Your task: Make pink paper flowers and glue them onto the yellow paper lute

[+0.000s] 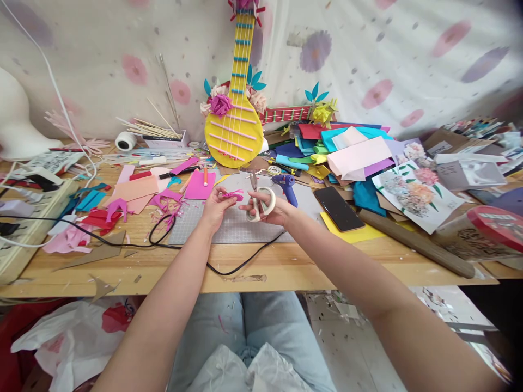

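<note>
Between the fingers of my left hand (pixel 217 209) is a small fringed piece of magenta foam or paper (pixel 234 194), its cut strips pointing right. My right hand (pixel 273 211) has its fingers through the handles of white-handled scissors (pixel 266 202), whose blades point up and away from me. The scissors and the magenta piece are close together but look apart. Below them lies a grey gridded cutting mat (pixel 232 231). A blue glue gun (pixel 287 188) rests just beyond my right hand. Left of my left hand is a flat magenta sheet (pixel 200 185).
A yellow toy string instrument (pixel 236 133) stands against the back cloth. Coloured sheets (pixel 359 152) pile up at the right, near a black phone (pixel 338 209) and a wooden stick (pixel 417 243). A black cable (pixel 241 269) crosses the table front. Magenta scraps (pixel 167 201) lie at the left.
</note>
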Demonstrator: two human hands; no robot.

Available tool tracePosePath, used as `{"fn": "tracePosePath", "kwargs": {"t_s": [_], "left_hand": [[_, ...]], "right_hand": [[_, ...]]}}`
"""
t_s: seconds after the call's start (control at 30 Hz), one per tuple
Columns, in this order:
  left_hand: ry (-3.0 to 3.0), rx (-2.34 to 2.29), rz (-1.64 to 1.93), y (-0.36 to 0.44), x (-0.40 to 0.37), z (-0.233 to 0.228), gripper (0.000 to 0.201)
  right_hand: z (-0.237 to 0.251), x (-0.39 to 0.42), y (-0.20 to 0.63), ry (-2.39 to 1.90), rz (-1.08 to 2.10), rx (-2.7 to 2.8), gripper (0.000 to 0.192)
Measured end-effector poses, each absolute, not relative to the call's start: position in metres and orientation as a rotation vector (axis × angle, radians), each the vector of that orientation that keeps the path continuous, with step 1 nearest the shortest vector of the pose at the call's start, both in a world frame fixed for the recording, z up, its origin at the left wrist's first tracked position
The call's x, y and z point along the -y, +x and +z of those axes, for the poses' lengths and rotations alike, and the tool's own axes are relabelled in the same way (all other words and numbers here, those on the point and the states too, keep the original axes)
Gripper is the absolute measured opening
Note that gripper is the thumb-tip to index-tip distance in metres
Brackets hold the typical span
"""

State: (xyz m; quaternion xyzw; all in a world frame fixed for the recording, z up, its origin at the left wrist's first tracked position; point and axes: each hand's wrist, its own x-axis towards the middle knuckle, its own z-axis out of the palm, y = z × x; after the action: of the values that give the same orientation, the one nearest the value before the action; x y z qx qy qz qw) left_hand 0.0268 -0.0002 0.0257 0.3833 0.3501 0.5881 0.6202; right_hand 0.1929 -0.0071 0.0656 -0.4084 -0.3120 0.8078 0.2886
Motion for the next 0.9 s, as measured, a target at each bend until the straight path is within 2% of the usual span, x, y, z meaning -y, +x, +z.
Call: {"fn": "tracePosePath", "kwargs": {"t_s": [0.17, 0.37, 0.57, 0.67, 0.83, 0.9], "left_hand": [[0.932, -0.799, 1.352, 0.025, 0.001, 0.029, 0.046], [0.999, -0.775, 1.367, 0.023, 0.000, 0.028, 0.044], [0.984, -0.738, 1.337, 0.022, 0.000, 0.027, 0.043], [0.895, -0.719, 1.299, 0.022, 0.002, 0.030, 0.044], [0.662, -0.702, 1.138, 0.024, 0.005, 0.033, 0.026], [0.646, -0.742, 1.112, 0.027, 0.005, 0.032, 0.026]], "right_hand": [[0.056, -0.001, 0.175, -0.926, 2.307, 0.608, 0.020], [0.055, -0.003, 0.168, -0.880, 2.298, 0.554, 0.006], [0.059, -0.001, 0.164, -0.982, 2.144, 0.627, 0.010], [0.055, 0.000, 0.162, -1.102, 1.869, 0.804, 0.011], [0.048, 0.001, 0.167, -1.451, 1.089, 1.348, 0.021], [0.049, 0.004, 0.169, -1.544, 0.846, 1.560, 0.023]]}}
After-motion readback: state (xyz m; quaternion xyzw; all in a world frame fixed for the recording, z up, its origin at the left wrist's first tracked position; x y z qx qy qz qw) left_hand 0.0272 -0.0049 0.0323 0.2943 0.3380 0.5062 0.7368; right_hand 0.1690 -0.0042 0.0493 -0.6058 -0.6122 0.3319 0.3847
